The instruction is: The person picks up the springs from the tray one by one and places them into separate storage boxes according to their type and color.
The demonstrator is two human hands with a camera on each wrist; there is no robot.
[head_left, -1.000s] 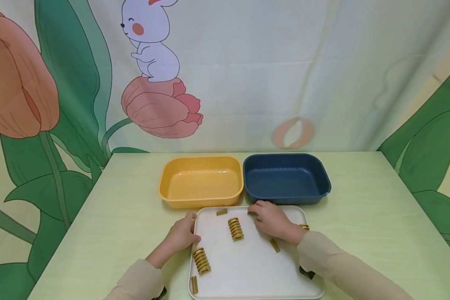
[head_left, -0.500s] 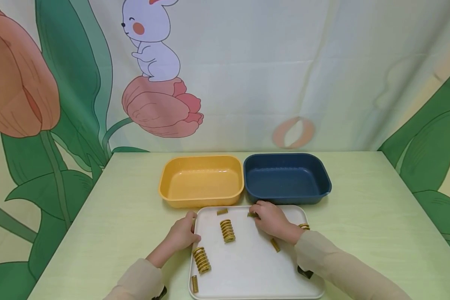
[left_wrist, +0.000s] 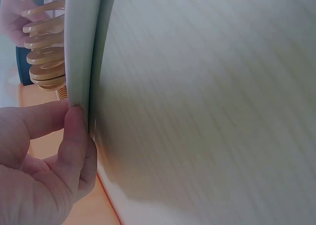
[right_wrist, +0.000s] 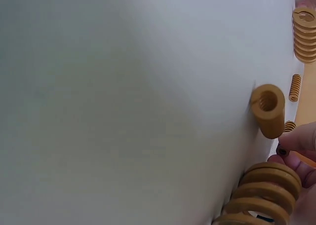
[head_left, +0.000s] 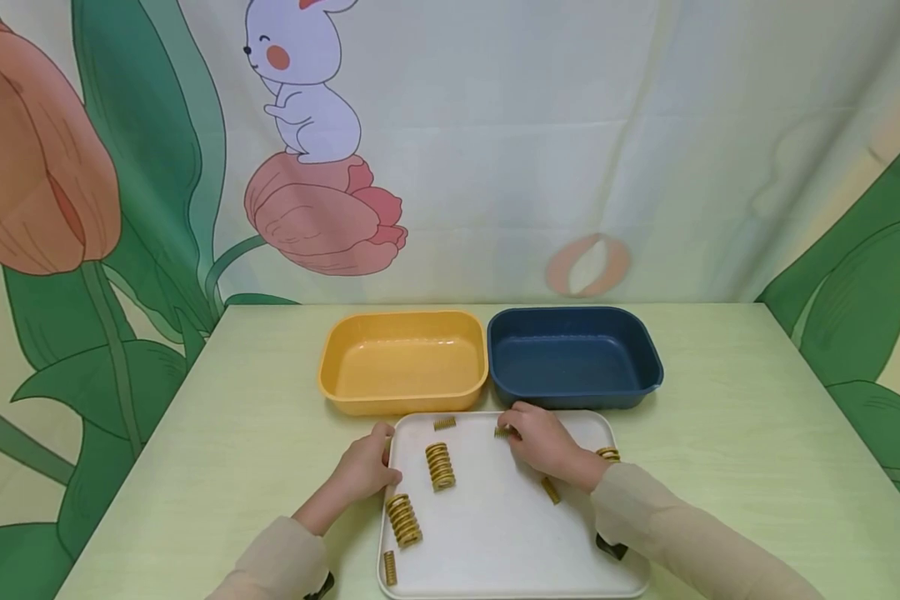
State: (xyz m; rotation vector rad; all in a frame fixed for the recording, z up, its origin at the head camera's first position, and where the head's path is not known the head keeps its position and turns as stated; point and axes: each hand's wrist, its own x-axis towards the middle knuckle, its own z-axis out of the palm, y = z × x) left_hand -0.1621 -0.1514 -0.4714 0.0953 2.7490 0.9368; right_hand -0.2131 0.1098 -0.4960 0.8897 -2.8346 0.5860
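Both hands [head_left: 360, 468] [head_left: 544, 442] near tray [head_left: 510, 542] edges

Head cam looks fwd & down from above at tray [head_left: 510, 533], yellow tub [head_left: 403, 404], blue tub [head_left: 573, 393], table [head_left: 735, 467] & backdrop [head_left: 457, 125], the widest, farthest view. L wrist cam: v. close, sideways, tray edge upright, table filling most of frame, L hand [left_wrist: 44, 173] lower left. R wrist cam: low & close over tray, also sideways, springs [right_wrist: 270, 124] nr lens, R hand [head_left: 543, 442] at right edge. Head + L wrist share L hand; head + R wrist share springs.
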